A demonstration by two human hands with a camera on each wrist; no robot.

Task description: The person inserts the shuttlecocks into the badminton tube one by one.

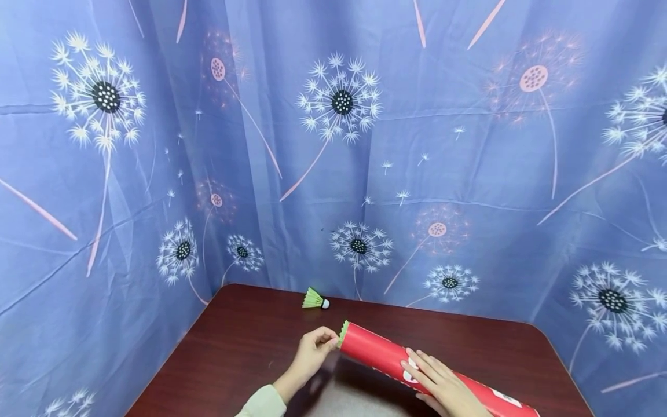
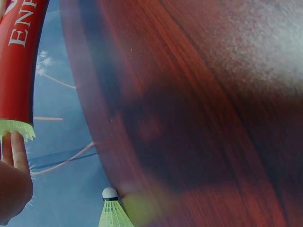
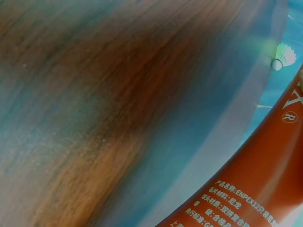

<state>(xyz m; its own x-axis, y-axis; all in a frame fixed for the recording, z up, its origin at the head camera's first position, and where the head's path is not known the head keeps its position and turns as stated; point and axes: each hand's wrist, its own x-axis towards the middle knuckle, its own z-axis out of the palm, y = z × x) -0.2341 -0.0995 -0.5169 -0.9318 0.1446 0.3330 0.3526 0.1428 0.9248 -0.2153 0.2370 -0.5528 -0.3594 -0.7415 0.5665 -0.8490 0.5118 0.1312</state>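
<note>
A long red shuttlecock tube (image 1: 375, 346) is held slanting over the table, its open end toward the left. From that end pokes the yellow-green feathered skirt of a shuttlecock (image 1: 343, 334), the rest of it hidden inside. My left hand (image 1: 310, 356) pinches the skirt's edge between thumb and fingers, and the left wrist view shows its fingertips on the skirt (image 2: 18, 126). Around the tube's middle my right hand (image 1: 444, 383) grips, fingers over the top and thumb below. Printed text covers the tube (image 3: 255, 175) in the right wrist view.
Another yellow-green shuttlecock (image 1: 314, 299) with a white cork lies on its side near the table's back edge. The dark red-brown wooden table (image 1: 234, 341) reflects bright light in front. A blue dandelion-print curtain (image 1: 406, 156) hangs behind and at both sides.
</note>
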